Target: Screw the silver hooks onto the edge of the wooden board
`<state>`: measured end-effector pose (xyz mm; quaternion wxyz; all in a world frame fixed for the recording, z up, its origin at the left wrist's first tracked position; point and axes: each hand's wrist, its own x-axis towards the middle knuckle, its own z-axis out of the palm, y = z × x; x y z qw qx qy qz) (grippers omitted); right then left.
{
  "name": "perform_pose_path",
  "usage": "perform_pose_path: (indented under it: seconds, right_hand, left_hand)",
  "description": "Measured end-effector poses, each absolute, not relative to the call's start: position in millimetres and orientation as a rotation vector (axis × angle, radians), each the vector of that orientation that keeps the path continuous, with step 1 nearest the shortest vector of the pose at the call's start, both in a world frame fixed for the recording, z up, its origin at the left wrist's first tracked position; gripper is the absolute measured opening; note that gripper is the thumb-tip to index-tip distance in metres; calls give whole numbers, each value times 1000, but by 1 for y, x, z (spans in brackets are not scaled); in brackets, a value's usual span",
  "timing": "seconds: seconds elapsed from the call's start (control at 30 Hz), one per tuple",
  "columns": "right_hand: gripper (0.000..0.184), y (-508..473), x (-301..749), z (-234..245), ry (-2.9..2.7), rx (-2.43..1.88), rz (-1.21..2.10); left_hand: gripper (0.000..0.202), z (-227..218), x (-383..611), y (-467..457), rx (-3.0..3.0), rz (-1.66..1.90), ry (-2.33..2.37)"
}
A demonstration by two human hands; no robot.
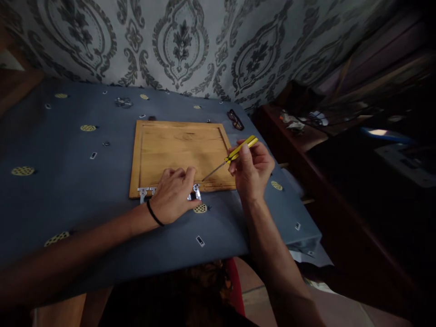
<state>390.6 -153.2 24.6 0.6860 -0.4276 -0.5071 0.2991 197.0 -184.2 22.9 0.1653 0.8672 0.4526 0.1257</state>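
A wooden cabinet door [177,147] with a raised frame lies flat on the table. Along its near edge sit silvery metal hinges, one [143,193] at the left corner and another [196,192] further right. My left hand [173,190] is closed over the near edge with fingers bent, gripping the right-hand hinge; the palm partly hides the metal. In my right hand [252,170] is a yellow-handled screwdriver [241,150], held between thumb and fingers. Its thin shaft slants down left, and the tip is close to the door's near edge beside the hinge. Contact cannot be made out.
A blue cloth with pineapple prints covers the table [112,236]. Eyeglasses [235,120] lie beyond the door's right corner. Small metal pieces [123,102] rest at the back left, with a little one [106,144] nearer. A patterned curtain [180,41] hangs behind; dark furniture [299,145] stands right.
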Motion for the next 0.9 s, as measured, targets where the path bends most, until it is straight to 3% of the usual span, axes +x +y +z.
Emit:
perform_pose_path:
  seconds: [0.3,0.9]
  right_hand:
    - [40,-158,383,22,-1281,-1048,641]
    - [40,-161,380,22,-1352,-1052,698]
  left_hand:
    - [50,24,198,-185,2491,342,1297]
    - [50,24,198,-184,2500,347,1299]
